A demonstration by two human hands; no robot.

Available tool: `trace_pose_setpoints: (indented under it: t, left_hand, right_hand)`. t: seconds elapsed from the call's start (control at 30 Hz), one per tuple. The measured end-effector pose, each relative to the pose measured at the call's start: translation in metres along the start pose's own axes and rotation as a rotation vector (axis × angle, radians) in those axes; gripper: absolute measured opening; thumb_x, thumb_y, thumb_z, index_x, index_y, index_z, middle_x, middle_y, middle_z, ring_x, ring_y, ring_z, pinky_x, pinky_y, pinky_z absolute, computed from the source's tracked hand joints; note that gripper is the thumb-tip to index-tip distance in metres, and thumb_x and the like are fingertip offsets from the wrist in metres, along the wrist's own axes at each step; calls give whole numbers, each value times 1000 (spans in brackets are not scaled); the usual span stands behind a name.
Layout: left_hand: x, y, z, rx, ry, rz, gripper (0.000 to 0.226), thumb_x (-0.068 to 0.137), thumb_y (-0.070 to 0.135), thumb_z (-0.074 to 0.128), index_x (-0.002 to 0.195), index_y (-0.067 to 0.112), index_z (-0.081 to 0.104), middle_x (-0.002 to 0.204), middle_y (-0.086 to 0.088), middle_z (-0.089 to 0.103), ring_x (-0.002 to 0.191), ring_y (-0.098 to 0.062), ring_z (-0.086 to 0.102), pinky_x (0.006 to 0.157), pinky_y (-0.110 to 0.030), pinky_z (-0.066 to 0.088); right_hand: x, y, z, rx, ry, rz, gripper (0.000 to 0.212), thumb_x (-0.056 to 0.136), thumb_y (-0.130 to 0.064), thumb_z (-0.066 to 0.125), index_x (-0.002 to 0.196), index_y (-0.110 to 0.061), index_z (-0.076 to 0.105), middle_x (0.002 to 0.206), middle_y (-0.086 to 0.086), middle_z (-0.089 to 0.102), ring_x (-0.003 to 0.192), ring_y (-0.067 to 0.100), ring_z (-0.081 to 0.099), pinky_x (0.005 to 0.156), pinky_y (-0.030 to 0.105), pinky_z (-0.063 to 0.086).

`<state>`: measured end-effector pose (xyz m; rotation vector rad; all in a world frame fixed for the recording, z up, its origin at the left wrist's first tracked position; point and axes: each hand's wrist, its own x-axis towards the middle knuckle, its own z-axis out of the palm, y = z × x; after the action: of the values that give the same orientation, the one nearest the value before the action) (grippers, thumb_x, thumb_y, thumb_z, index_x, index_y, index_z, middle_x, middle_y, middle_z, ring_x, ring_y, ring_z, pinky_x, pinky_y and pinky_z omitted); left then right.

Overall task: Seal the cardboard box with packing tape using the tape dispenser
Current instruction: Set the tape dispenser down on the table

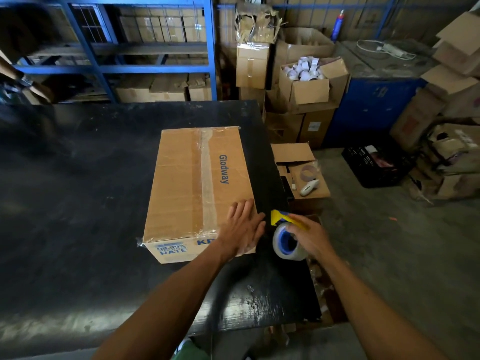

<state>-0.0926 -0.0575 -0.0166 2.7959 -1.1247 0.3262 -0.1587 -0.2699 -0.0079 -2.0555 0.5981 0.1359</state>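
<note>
A closed cardboard box (181, 183) printed "Glodway" lies on a black table (78, 203). A strip of clear tape (206, 178) runs along its top seam from the far edge to the near edge. My left hand (242, 224) rests flat, fingers spread, on the box's near right corner. Just right of that corner, my right hand (310, 236) grips a yellow and blue tape dispenser (281, 219) with a roll of clear tape (285, 242) on a blue core, held above the table beside the box.
Blue metal shelving (145, 68) with cartons stands behind the table. To the right are stacked cardboard boxes (301, 94), one full of tape rolls, an open carton (304, 175) holding a roll and a white tool, a black crate (374, 165), and concrete floor.
</note>
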Motion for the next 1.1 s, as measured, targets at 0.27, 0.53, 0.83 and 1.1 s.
trace_pose_setpoints:
  t: [0.27,0.53,0.83,1.1]
  left_hand:
    - [11,-1,7,-130,-182,-276,82,101,60,5,157,0,1,164,-23,-10,152,-35,-10,123,-49,-7]
    - [13,7,0,-90,-200,-367,88,97,60,15,155,-5,-1,162,-29,-10,151,-39,-15,123,-51,-6]
    - [-7,-1,-19,-122,-310,-744,130,71,92,17,154,-3,-10,161,-29,-19,148,-43,-22,115,-67,-10]
    - [-48,-51,-30,-43,-435,-581,136,60,94,1,155,-3,-10,162,-26,-17,149,-41,-20,116,-67,-9]
  right_hand:
    - [-9,37,39,-8,43,124,37,102,-26,49,139,-21,55,133,14,60,121,31,54,85,24,35]
    - [0,36,36,-263,66,154,36,95,-37,58,124,-18,64,121,17,67,113,39,58,89,36,46]
    - [50,-96,51,-283,-190,-206,63,97,-62,33,154,-37,20,165,-3,7,150,22,4,120,49,11]
    - [45,-108,121,-753,-182,-452,59,101,-54,11,155,-34,-2,164,6,-15,149,25,-17,120,51,-8]
